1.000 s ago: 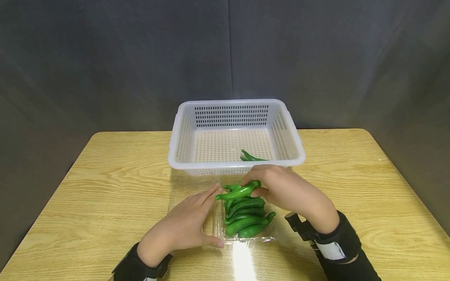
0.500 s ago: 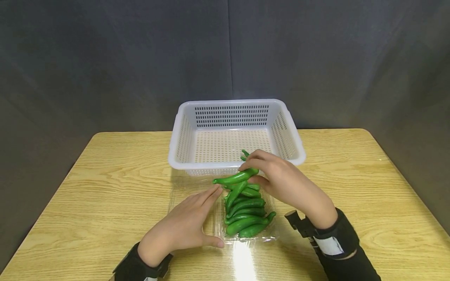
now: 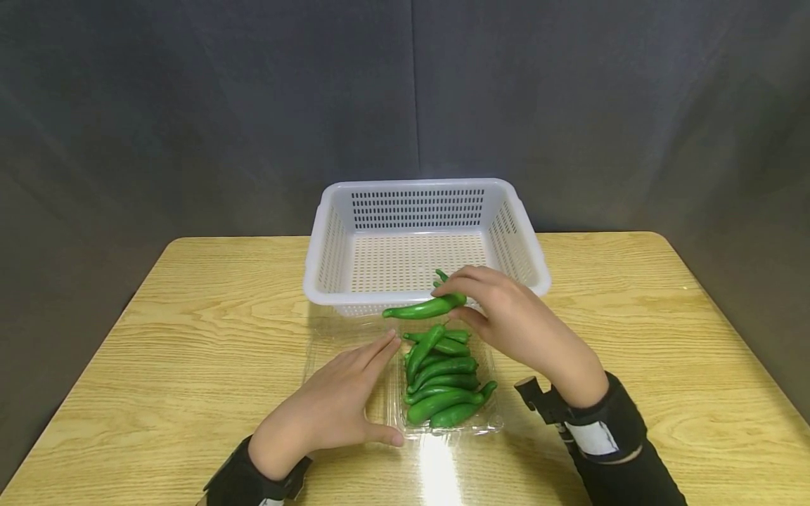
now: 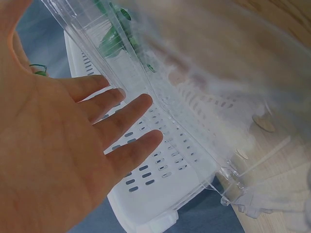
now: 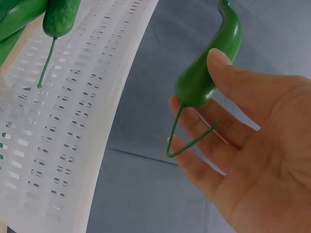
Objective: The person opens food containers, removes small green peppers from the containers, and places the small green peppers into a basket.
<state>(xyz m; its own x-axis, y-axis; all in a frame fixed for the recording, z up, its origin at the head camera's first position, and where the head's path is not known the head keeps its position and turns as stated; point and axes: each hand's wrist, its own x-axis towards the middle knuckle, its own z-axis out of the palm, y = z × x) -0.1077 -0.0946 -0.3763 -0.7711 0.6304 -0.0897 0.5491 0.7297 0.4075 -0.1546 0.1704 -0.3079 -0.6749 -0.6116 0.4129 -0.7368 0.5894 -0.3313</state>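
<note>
A green chili pepper [image 3: 425, 308] is pinched between the thumb and fingers of my right hand [image 3: 506, 316], above the pile and just in front of the basket's near rim. In the right wrist view that chili pepper [image 5: 209, 65] shows a long bent stem. Below it, several green peppers [image 3: 443, 383] lie in a clear plastic clamshell box [image 3: 487, 427]. My left hand [image 3: 335, 400] has its fingers and thumb spread beside the box's left edge. The left wrist view shows its fingers [image 4: 131, 145] straight near the clear plastic.
Behind the box stands a white perforated plastic basket [image 3: 418, 299], with a few green peppers [image 3: 441, 277] inside near its front wall. The box's transparent lid [image 3: 319, 344] lies opened to the left. All rests on a wooden table [image 3: 190, 337] backed by a dark curtain [image 3: 253, 105].
My right hand has lifted one pepper from the pile and moved it up and toward the basket. The left hand has stayed in place.
</note>
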